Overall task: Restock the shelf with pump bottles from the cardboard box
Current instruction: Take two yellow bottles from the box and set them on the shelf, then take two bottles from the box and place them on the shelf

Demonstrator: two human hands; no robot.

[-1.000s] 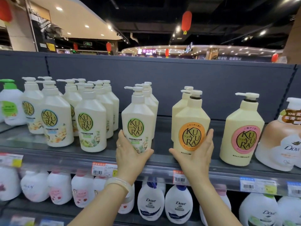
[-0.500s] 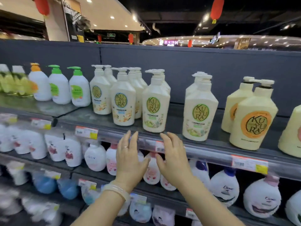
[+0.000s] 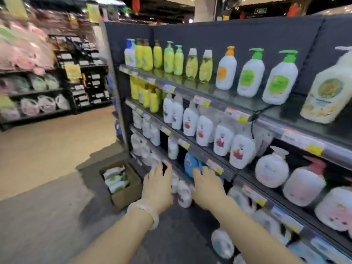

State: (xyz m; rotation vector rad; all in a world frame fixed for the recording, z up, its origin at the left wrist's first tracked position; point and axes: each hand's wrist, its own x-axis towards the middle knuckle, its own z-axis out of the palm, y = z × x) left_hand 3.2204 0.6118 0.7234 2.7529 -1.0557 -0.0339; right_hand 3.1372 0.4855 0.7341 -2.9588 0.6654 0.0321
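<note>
A cardboard box (image 3: 127, 195) stands open on the floor at the foot of the shelf unit, with several cream pump bottles (image 3: 115, 180) lying inside it. My left hand (image 3: 158, 184), with a pale bangle at the wrist, is stretched out above and to the right of the box, fingers apart and empty. My right hand (image 3: 206, 184) is beside it, in front of the lower shelves, also spread and holding nothing. A cream pump bottle (image 3: 326, 90) with a round green label stands at the right end of the top shelf (image 3: 238, 101).
The shelf unit on the right holds yellow bottles (image 3: 146, 55), white green-pump bottles (image 3: 280, 79) and rows of white pump bottles (image 3: 223, 140) lower down. A tan aisle floor (image 3: 53, 147) lies to the left, with another dark rack (image 3: 36, 92) of packaged goods beyond it.
The view has swung left and down, from the row of cream bottles to the shelf's end and the box. Both hands have let go of the shelf bottles and dropped lower.
</note>
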